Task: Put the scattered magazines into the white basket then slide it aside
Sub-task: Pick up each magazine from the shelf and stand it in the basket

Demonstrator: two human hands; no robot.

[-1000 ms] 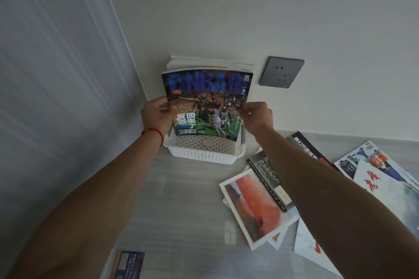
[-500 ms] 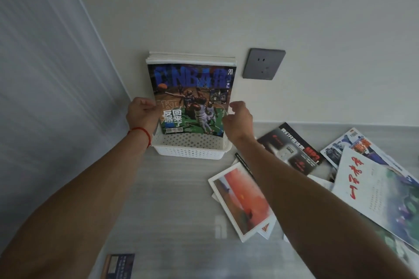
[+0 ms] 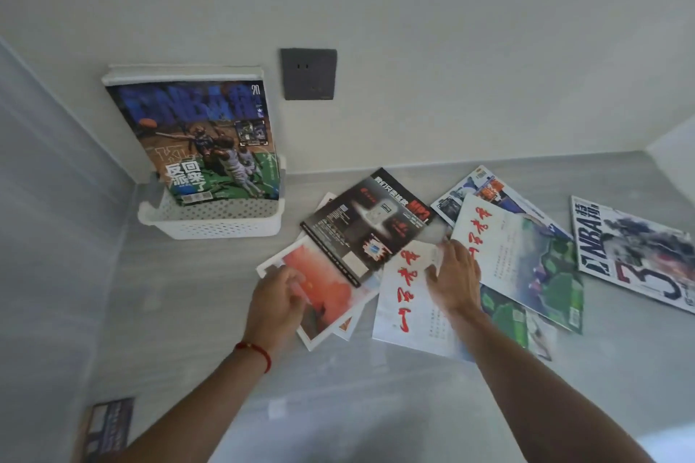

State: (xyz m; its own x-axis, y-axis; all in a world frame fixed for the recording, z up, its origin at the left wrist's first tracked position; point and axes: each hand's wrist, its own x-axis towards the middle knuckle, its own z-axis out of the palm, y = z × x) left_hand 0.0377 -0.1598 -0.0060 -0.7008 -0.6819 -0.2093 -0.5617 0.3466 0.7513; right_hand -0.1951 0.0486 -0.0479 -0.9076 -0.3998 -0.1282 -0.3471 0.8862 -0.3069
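Observation:
The white basket (image 3: 222, 224) stands at the back left by the wall, with a blue NBA magazine (image 3: 203, 139) upright in it in front of other magazines. Several magazines lie scattered to its right. My left hand (image 3: 278, 297) hovers over or touches a red-orange magazine (image 3: 327, 293) with loosely bent fingers. My right hand (image 3: 453, 276) lies with spread fingers on a white magazine with red script (image 3: 404, 297). A black magazine (image 3: 370, 222) overlaps both of them.
Further right lie a white-and-green magazine (image 3: 522, 259) and a black-and-white NBA magazine (image 3: 635, 252). A grey wall socket (image 3: 308, 73) is beside the basket. A dark booklet (image 3: 107, 427) lies at the near left edge. The grey tabletop (image 3: 188, 312) ends at walls behind and left.
Both hands let go of the blue NBA magazine, which now stands in the basket, and came back and right to the scattered magazines. The view swung right.

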